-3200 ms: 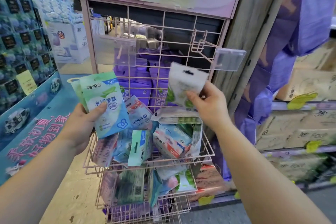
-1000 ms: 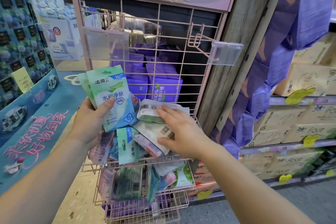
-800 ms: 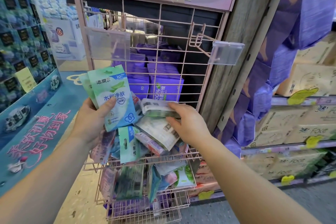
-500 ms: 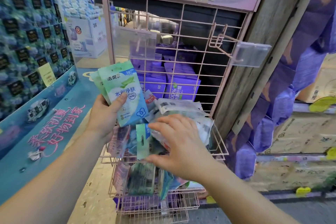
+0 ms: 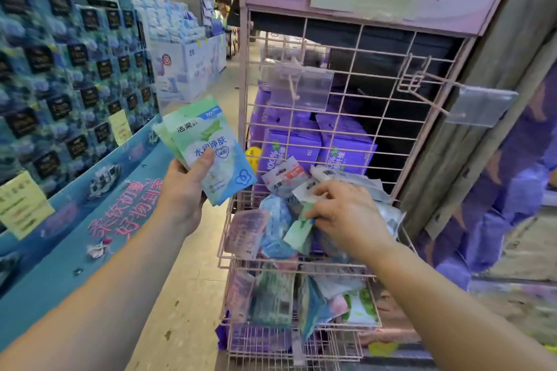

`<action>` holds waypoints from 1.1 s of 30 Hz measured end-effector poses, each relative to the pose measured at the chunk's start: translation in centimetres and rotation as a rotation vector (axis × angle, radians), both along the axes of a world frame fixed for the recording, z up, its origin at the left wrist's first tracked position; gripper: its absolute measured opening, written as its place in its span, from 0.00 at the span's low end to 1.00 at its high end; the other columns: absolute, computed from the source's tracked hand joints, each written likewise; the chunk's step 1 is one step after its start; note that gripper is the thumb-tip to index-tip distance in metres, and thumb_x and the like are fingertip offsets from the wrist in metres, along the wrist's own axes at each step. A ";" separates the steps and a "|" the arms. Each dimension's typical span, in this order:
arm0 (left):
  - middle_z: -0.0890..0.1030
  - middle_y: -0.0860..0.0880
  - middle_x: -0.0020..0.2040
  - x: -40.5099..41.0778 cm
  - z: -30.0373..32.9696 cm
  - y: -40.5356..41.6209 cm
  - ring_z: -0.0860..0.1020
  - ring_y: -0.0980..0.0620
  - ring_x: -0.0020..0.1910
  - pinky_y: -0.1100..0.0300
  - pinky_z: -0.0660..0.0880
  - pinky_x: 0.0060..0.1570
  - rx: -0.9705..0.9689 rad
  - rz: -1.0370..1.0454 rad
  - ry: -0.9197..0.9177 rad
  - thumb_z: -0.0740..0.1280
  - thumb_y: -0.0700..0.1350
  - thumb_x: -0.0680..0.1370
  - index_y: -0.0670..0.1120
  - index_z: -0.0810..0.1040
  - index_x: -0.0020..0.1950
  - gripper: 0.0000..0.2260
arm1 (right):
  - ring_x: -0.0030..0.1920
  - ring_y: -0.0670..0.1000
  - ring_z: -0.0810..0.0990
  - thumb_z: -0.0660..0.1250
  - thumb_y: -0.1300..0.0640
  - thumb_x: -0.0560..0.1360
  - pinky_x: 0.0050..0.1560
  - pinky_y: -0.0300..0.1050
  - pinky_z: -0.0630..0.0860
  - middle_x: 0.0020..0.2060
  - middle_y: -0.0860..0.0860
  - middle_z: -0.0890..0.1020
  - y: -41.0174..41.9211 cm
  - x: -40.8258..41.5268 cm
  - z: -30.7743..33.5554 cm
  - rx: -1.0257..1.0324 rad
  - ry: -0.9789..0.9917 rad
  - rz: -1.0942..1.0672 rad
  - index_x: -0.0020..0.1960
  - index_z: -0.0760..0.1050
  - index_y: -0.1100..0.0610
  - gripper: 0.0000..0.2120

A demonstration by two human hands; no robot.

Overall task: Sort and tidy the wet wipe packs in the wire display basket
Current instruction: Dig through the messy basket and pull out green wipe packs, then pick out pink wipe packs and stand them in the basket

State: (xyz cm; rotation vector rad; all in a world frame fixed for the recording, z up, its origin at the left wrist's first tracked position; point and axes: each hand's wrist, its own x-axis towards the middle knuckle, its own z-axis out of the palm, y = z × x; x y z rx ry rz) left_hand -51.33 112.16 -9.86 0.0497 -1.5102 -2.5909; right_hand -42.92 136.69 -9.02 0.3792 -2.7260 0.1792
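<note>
A pink wire display basket [image 5: 238,260] hangs on a pink wire rack and holds a jumble of wet wipe packs. My left hand [image 5: 184,193] holds up a small stack of green-and-blue wipe packs [image 5: 208,147] to the left of the basket. My right hand [image 5: 346,214] reaches into the basket's pile, fingers pinching a mint-green pack [image 5: 298,232]. A pack with a red label [image 5: 283,178] and several white packs [image 5: 352,179] lie at the back of the pile. A lower basket [image 5: 301,343] holds more mixed packs.
Purple tissue packs [image 5: 343,150] stand behind the rack's grid. Two clear price-tag holders [image 5: 297,87] [image 5: 479,105] stick out from hooks. A blue promotional display [image 5: 75,99] lines the left. A wooden post [image 5: 497,84] and purple bags [image 5: 506,184] stand right.
My right hand let go of the white pack it held up, put it at the back of the pile, then moved forward onto the mint-green pack. The view shifted left.
</note>
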 end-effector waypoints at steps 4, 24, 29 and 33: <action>0.82 0.48 0.54 0.4 -0.2 -0.6 0.82 0.50 0.49 0.52 0.79 0.47 -0.083 -0.025 0.010 0.69 0.44 0.76 0.47 0.74 0.56 0.11 | 0.55 0.57 0.77 0.75 0.58 0.67 0.56 0.53 0.73 0.55 0.51 0.81 -0.6 -0.5 1.6 -0.250 0.025 0.015 0.43 0.85 0.49 0.07; 0.83 0.42 0.56 2.6 -0.4 -0.5 0.83 0.42 0.52 0.46 0.78 0.47 -0.406 -0.404 -0.063 0.66 0.74 0.61 0.46 0.77 0.59 0.38 | 0.34 0.47 0.77 0.70 0.61 0.73 0.35 0.42 0.75 0.39 0.47 0.78 -7.6 -3.9 4.3 -1.135 -0.139 -0.046 0.42 0.74 0.48 0.09; 0.84 0.41 0.55 3.3 -0.2 -0.6 0.80 0.38 0.55 0.36 0.73 0.61 -0.360 -0.596 -0.066 0.79 0.56 0.60 0.45 0.81 0.56 0.28 | 0.36 0.46 0.76 0.71 0.59 0.72 0.40 0.45 0.76 0.36 0.44 0.78 -9.0 -4.2 4.7 -1.046 -0.018 -0.033 0.43 0.74 0.48 0.08; 0.84 0.40 0.55 2.6 0.0 -1.6 0.82 0.40 0.50 0.38 0.76 0.57 -0.332 -0.451 -0.053 0.76 0.46 0.61 0.43 0.78 0.58 0.26 | 0.38 0.49 0.76 0.70 0.54 0.74 0.39 0.47 0.78 0.46 0.51 0.78 -8.4 -4.0 4.7 -1.306 -0.212 -0.019 0.55 0.71 0.48 0.12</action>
